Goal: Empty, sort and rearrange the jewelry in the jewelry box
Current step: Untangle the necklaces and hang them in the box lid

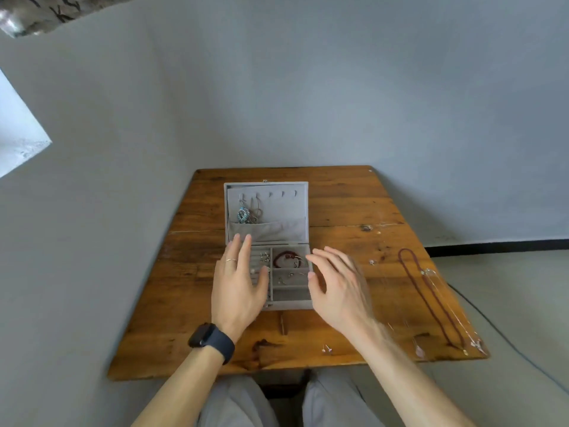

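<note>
Wooden table (338, 195) holds open grey jewelry box (267, 211); left hand (237, 282), right hand (338, 285) above, fingers wide, holding nothing.

We have a single view, from a wide-angle camera worn on the person's head, facing forward and tilted steeply down. It sits close above the wooden table (345, 208), with the open jewelry box (277, 208) near the centre of the frame. The wide lens also takes in the grey wall (308, 87) behind and the person's lap (240, 402) along the bottom edge
</note>
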{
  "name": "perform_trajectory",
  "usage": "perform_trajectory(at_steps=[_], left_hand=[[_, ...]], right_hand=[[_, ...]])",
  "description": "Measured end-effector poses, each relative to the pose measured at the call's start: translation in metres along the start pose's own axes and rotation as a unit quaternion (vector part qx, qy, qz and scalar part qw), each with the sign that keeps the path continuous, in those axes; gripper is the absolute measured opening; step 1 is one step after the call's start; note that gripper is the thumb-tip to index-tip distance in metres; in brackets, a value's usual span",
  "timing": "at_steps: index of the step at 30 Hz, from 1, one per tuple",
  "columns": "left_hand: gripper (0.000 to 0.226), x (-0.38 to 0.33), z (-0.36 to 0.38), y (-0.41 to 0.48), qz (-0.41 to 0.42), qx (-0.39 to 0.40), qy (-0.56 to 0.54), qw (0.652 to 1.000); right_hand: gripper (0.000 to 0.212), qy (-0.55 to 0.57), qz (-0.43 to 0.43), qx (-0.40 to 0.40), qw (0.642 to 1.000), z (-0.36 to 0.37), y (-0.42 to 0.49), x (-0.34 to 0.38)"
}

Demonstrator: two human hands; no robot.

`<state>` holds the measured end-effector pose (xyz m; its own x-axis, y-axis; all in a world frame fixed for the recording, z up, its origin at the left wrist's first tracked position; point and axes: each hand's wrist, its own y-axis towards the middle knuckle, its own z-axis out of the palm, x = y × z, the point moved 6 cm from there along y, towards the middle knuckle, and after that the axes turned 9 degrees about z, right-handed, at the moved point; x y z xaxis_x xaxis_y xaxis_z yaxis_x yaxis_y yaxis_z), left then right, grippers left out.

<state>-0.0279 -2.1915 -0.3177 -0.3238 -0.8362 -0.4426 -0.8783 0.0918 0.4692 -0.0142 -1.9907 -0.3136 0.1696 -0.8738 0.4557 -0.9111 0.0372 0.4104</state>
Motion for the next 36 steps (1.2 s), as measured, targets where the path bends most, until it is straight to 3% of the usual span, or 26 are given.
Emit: perform_trajectory(at_steps=[7,10,14,17,24,36], left_hand=[[0.063,-0.029,0.024,-0.097,0.039,0.034,0.044,0.998],[0.063,-0.022,0.037,-0.116,0.026,0.093,0.092,0.991],[0.066,-0.010,0.050,-0.127,0.001,0.151,0.132,0.980],[0.064,-0.012,0.053,-0.128,-0.006,0.158,0.137,0.978],[0.064,-0.011,0.051,-0.130,-0.006,0.172,0.133,0.976],[0.064,-0.013,0.051,-0.131,-0.002,0.173,0.139,0.975]], right_hand=[[0.026,0.024,0.141,-0.076,0.987,-0.055,-0.125,-0.078],[0.028,0.011,0.228,-0.095,0.969,-0.068,-0.166,-0.118],[0.012,0.042,0.382,-0.116,0.916,-0.085,-0.187,-0.170],[0.019,0.048,0.466,-0.106,0.877,-0.094,-0.179,-0.202],[0.032,-0.092,0.384,-0.026,0.919,-0.089,-0.161,-0.197],[0.029,-0.062,0.245,-0.020,0.967,-0.081,-0.165,-0.174]])
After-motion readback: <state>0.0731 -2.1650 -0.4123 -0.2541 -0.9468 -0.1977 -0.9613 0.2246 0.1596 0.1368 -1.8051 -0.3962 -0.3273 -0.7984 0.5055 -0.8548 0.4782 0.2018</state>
